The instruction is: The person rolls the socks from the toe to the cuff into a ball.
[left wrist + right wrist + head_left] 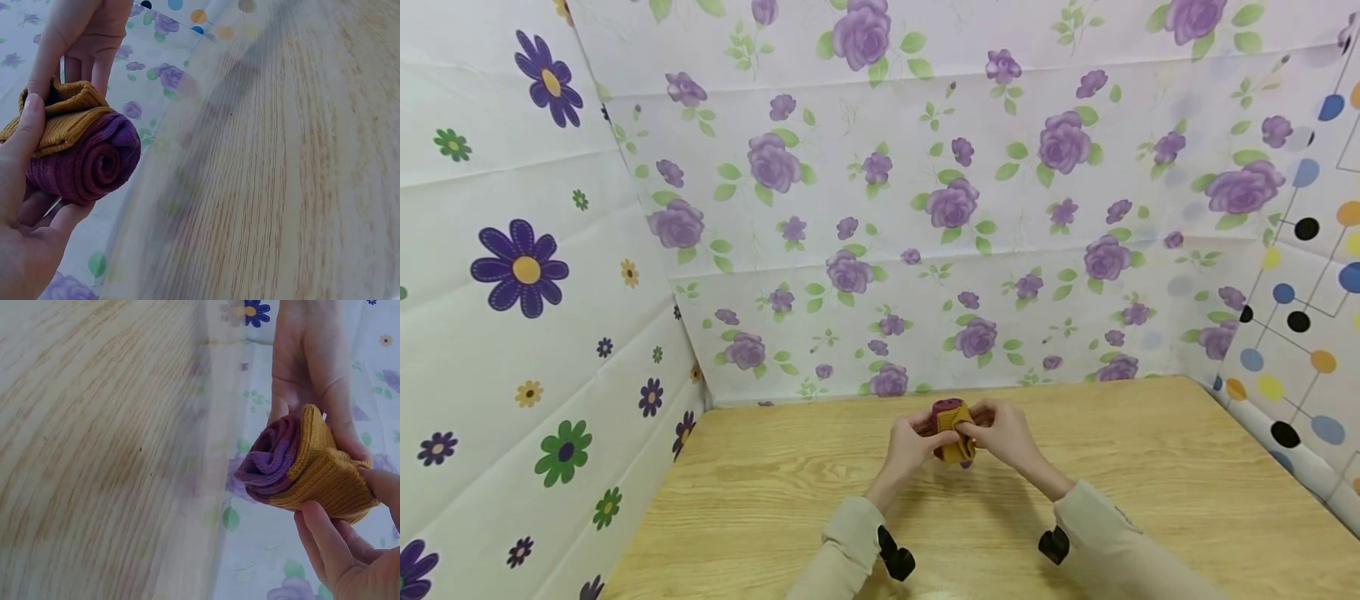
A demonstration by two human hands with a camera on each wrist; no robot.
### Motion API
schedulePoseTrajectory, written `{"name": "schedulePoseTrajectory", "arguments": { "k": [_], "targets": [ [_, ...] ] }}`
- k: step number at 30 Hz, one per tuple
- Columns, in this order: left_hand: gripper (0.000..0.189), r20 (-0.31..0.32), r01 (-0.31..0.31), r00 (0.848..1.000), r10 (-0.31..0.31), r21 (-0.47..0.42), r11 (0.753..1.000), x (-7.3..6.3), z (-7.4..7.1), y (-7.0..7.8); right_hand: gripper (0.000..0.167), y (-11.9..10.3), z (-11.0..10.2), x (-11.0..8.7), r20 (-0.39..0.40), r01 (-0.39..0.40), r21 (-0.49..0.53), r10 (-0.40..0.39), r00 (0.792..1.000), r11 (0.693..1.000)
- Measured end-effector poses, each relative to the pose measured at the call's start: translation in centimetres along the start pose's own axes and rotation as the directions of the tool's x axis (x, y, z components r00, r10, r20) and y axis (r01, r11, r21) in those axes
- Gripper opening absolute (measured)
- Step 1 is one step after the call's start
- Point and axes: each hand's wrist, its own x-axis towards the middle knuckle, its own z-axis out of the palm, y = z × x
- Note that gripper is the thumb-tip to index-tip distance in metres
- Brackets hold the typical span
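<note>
A rolled-up pair of socks [957, 429], purple-maroon with a mustard ribbed cuff, is held between both hands above the wooden table. My left hand [912, 446] grips it from the left, thumb across the mustard cuff and fingers beneath the roll. In the left wrist view the spiral end of the purple roll [103, 165] faces the camera. From the other side, my right hand [1007, 433] pinches the mustard cuff [337, 481] between thumb and fingers. That cuff is folded partly around the roll, with a loose opening at its top in the left wrist view.
The light wood table [760, 500] runs under both forearms. Behind it hangs a sheet with purple roses [951, 204]; flowered [523, 267] and dotted [1307, 358] sheets stand at the left and right. Black camera mounts [895, 554] sit at the wrists.
</note>
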Motion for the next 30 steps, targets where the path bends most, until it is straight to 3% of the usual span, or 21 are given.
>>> {"name": "schedulePoseTrajectory", "arguments": {
  "k": [3, 6, 14, 18, 23, 26, 30],
  "targets": [
    [0.046, 0.055, -0.012, 0.998, 0.011, 0.021, 1.0, -0.3, 0.1, 0.4, 0.025, 0.0, 0.1, 0.0, -0.012, -0.026, 0.007, 0.026, 1.0, 1.0],
    [0.049, 0.063, -0.033, 0.998, 0.03, 0.052, 0.998, -0.3, 0.4, 0.9, 0.027, -0.1, 0.2, -0.1, -0.027, -0.045, 0.032, 0.046, 0.999, 0.998],
    [0.053, -0.09, -0.049, 0.993, 0.071, 0.229, 0.972, -0.4, 1.3, 1.4, 0.024, 0.0, 0.8, -0.3, -0.069, -0.021, 0.082, 0.026, 0.997, 0.996],
    [0.052, -0.171, -0.044, 0.981, 0.095, 0.281, 0.959, -0.7, 1.6, 1.3, 0.02, 0.4, 1.1, -0.5, -0.085, 0.028, 0.087, -0.02, 0.996, 0.996],
    [0.048, -0.25, -0.047, 0.961, 0.12, 0.281, 0.959, -0.6, 1.6, 1.2, 0.017, 0.8, 1.1, -0.5, -0.143, 0.085, 0.091, -0.072, 0.987, 0.992],
    [0.045, -0.219, -0.066, 0.968, 0.125, 0.259, 0.964, -0.5, 1.1, 1.2, 0.017, 0.9, 0.9, -0.5, -0.136, 0.071, 0.125, -0.054, 0.989, 0.99],
    [0.041, -0.08, -0.08, 0.992, 0.102, 0.246, 0.966, -0.9, 0.0, 1.0, 0.021, 1.1, 0.2, -0.2, -0.052, -0.043, 0.265, 0.059, 0.997, 0.963]
  ]
}}
